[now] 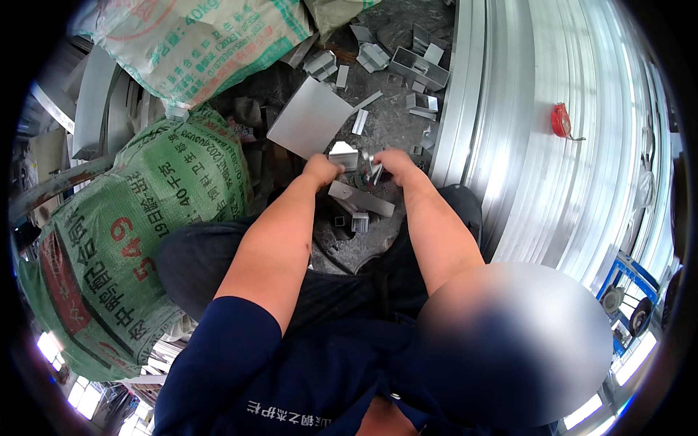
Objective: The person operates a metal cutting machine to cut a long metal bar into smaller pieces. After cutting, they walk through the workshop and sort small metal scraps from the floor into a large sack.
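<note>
My left hand (pixel 323 171) is closed at the lower left edge of a short silver metal profile offcut (pixel 344 155), its fingertips partly hidden. To the right, my right hand (pixel 396 164) pinches a small, thin metal piece (pixel 375 170), slightly smeared by motion. Between and below the hands lies a flat metal bar (pixel 362 198), tilted down to the right. A short square tube piece (pixel 360 222) sits just beneath it on the floor. Beyond my left hand rests a large square metal plate (pixel 310 118).
Several metal offcuts (pixel 420 69) lie scattered on the dark floor ahead. Long silver profiles (pixel 523 138) are stacked along the right, with a red tape measure (pixel 560 120) on top. Full woven sacks, one green (pixel 145 240) and one pale (pixel 203 43), crowd the left.
</note>
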The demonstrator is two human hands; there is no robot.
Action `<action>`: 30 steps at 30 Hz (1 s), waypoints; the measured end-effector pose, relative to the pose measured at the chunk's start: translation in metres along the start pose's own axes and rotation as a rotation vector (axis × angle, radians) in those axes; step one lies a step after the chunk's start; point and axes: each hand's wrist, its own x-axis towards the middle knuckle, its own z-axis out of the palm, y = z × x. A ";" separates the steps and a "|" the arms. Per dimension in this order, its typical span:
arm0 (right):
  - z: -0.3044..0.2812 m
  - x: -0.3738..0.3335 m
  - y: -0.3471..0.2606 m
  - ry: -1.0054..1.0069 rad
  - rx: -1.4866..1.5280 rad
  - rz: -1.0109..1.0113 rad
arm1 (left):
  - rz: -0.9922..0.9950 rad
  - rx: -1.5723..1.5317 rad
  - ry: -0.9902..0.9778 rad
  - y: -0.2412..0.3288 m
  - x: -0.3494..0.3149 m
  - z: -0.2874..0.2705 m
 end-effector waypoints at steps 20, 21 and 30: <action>-0.006 -0.213 -0.193 -0.070 0.871 -1.223 | 0.402 -0.617 0.041 0.249 -0.154 -0.124; -0.005 -0.223 -0.200 -0.029 0.770 -1.249 | 0.406 -0.706 0.011 0.249 -0.166 -0.129; 0.005 -0.252 -0.218 -0.070 0.488 -1.250 | 0.438 -1.135 -0.356 0.236 -0.205 -0.152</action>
